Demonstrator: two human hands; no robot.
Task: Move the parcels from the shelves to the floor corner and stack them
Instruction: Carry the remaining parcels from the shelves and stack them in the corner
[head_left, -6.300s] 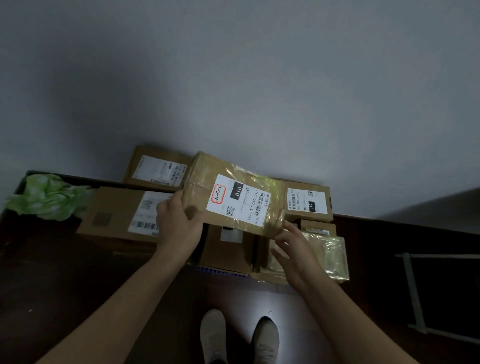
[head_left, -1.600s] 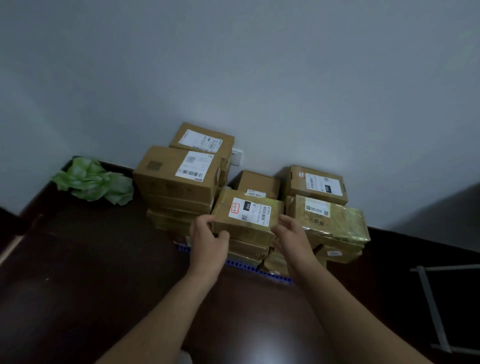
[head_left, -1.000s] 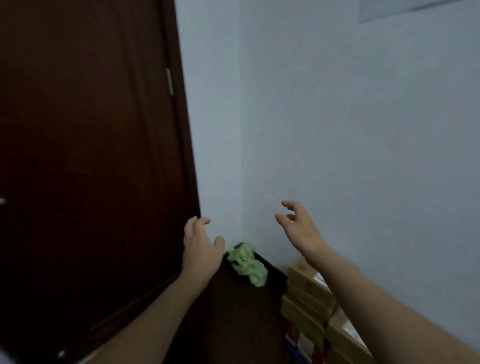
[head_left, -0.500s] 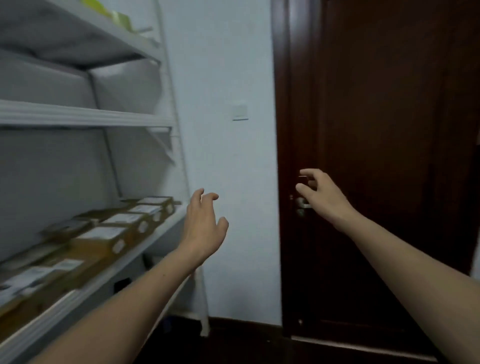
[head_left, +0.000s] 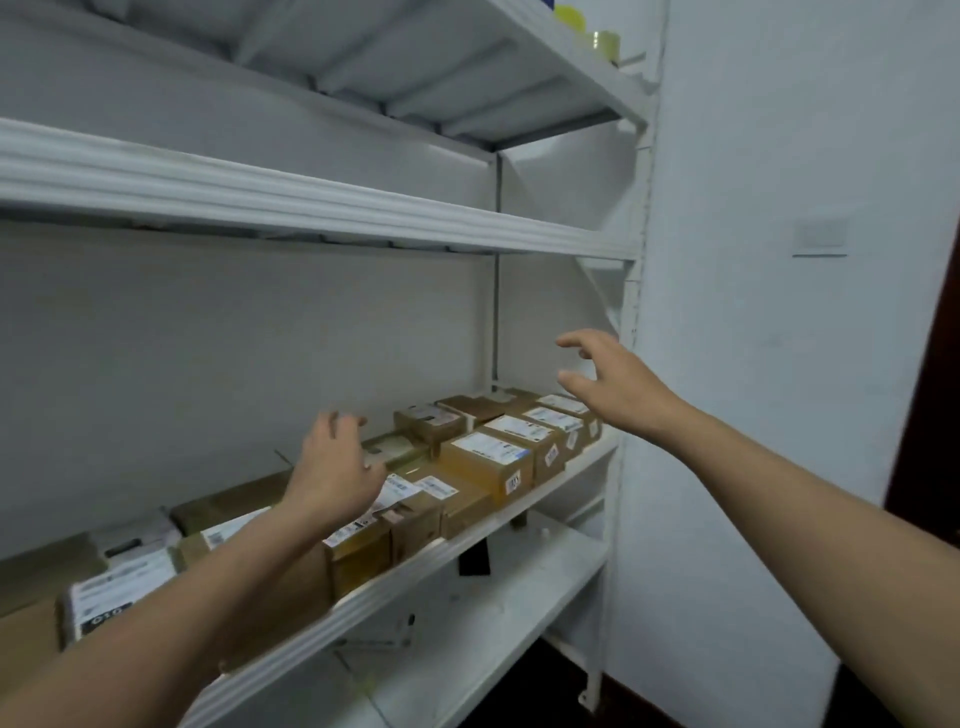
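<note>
Several brown cardboard parcels with white labels stand in rows on the middle shelf (head_left: 467, 540) of a white rack. A taped box (head_left: 488, 462) with a label on top sits near the shelf's front edge. My left hand (head_left: 332, 473) hovers over the parcels in the middle of the row, fingers spread, holding nothing. My right hand (head_left: 613, 384) is raised above the parcels at the right end (head_left: 561, 421), fingers open and apart from them. The floor corner stack is out of view.
An upper shelf (head_left: 311, 202) juts out above the parcels. The lower shelf (head_left: 493, 613) carries a small dark object (head_left: 475, 561). The rack's right post (head_left: 623, 415) stands against a white wall with a switch plate (head_left: 821, 236). A dark door edge (head_left: 930, 364) shows at far right.
I set the labelled parcel on the floor stack and let go, then turned away past the dark door to the rack. Both empty hands now reach over the shelf parcels.
</note>
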